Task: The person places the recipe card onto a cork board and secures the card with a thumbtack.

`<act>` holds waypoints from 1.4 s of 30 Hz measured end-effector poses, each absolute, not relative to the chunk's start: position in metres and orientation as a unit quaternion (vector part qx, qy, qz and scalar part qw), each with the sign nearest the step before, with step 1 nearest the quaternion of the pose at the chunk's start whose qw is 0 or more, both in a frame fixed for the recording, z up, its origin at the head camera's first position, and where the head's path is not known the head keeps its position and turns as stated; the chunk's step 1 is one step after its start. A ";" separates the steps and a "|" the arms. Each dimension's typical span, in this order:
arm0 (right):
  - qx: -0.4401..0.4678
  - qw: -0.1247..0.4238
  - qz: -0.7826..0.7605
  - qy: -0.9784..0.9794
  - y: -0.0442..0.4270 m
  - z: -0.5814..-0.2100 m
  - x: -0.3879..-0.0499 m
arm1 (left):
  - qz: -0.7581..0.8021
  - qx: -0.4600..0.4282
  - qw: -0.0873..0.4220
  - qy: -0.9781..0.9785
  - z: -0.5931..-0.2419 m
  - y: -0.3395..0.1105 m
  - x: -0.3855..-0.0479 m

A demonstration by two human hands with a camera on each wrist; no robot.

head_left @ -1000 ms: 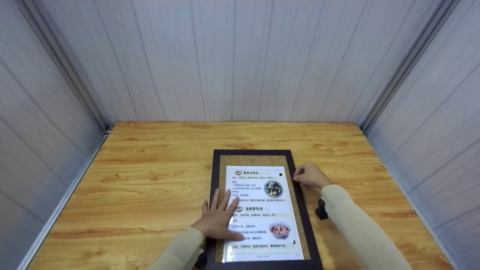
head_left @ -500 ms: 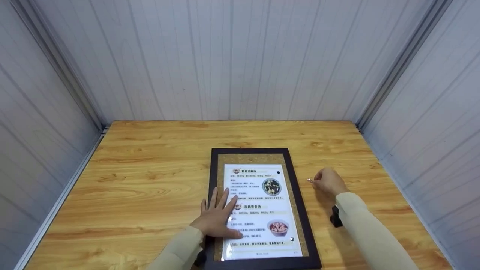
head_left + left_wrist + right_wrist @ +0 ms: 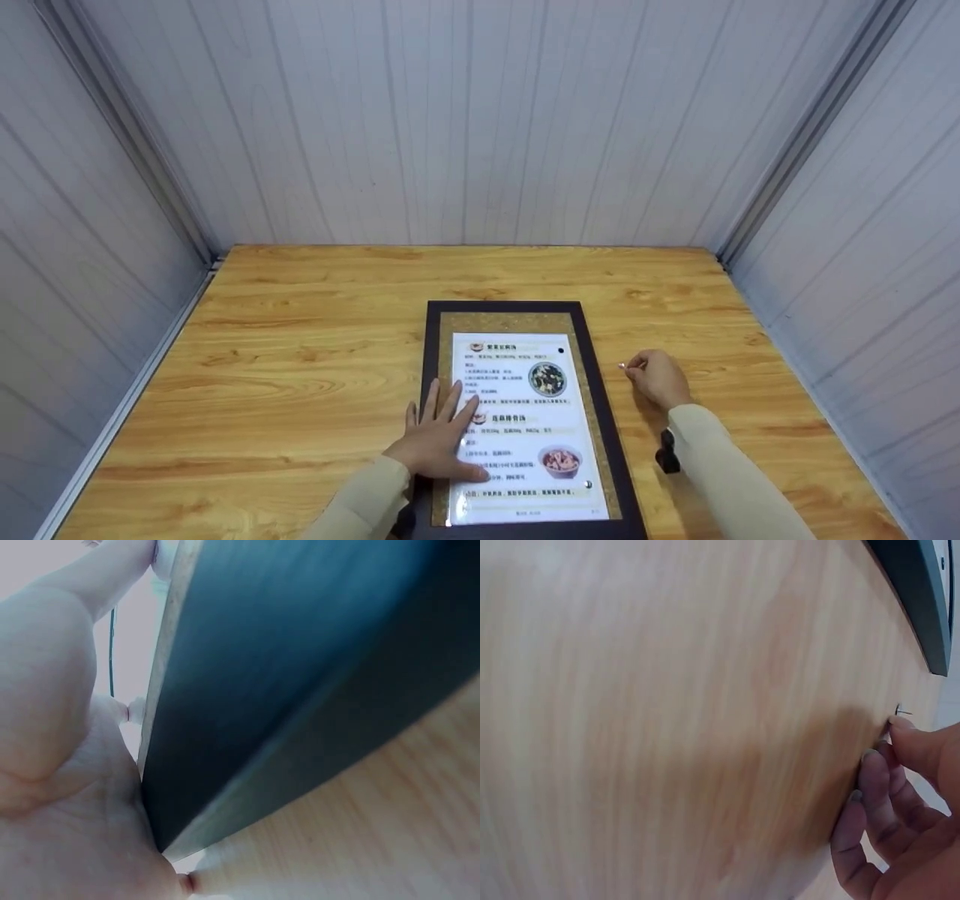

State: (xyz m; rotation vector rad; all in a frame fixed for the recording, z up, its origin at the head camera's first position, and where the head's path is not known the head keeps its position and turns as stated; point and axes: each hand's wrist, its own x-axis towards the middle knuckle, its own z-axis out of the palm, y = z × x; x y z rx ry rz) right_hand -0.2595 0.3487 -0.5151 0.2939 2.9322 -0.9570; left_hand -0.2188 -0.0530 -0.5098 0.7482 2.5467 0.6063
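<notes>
A cork board with a dark frame (image 3: 602,405) lies on the wooden table. On its cork (image 3: 517,322) lies a glossy recipe sheet (image 3: 517,450) with printed text and two food pictures. My left hand (image 3: 435,446) rests on the sheet and the frame's left side, fingers spread; the left wrist view shows the palm (image 3: 67,787) against the frame edge. To the right of the board, my right hand (image 3: 660,379) touches the tabletop with curled fingers. A thumbtack (image 3: 900,711) lies just beyond the thumb. Whether the fingertips pinch another tack is hidden.
A dark tack head (image 3: 561,350) shows at the sheet's upper right, and a shiny one (image 3: 589,484) at its lower right. White panel walls (image 3: 465,120) enclose the table (image 3: 285,375) at the back and both sides.
My right hand has moved from the board's right edge out to the right, down to the tabletop by the thumbtack. The left hand has stayed on the sheet.
</notes>
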 end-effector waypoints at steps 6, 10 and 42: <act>0.085 0.018 -0.331 0.940 0.351 -0.518 -0.258 | 0.215 0.268 0.204 0.917 -0.512 -0.051 -0.218; 0.085 0.013 -0.367 0.926 0.348 -0.517 -0.257 | 0.211 0.266 0.206 0.918 -0.513 -0.052 -0.218; 0.034 0.059 -0.370 0.927 0.322 -0.511 -0.246 | 0.219 0.268 0.207 0.915 -0.512 -0.053 -0.220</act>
